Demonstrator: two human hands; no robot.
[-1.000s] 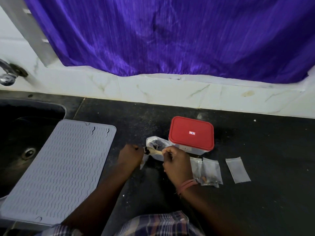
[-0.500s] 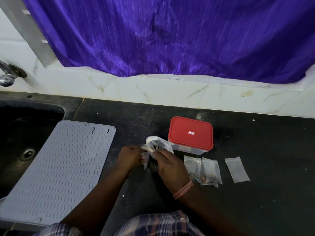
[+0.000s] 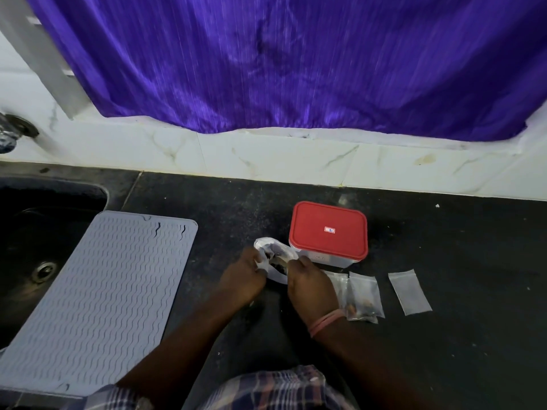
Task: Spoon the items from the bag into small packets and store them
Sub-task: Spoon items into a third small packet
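A white plastic bag [image 3: 270, 247] with dark items inside sits on the black counter, just left of a red-lidded container [image 3: 328, 229]. My left hand [image 3: 244, 279] pinches the bag's left edge and holds its mouth apart. At the bag's right edge, my right hand [image 3: 310, 287] is closed around a wooden spoon [image 3: 284, 259]; its tip dips into the bag and is mostly hidden. Two clear small packets [image 3: 364, 294] with brown bits lie right of my right wrist. An empty packet [image 3: 410, 291] lies further right.
A grey ribbed mat [image 3: 97, 291] lies at the left, partly over the dark sink [image 3: 35, 232]. A tap [image 3: 9, 134] sits at the far left. A white tiled ledge and a purple curtain [image 3: 281, 63] close off the back.
The spoon was level and in plain sight, pointing at my left hand. It has since gone down into the bag, and both hands have closed in on the bag's mouth.
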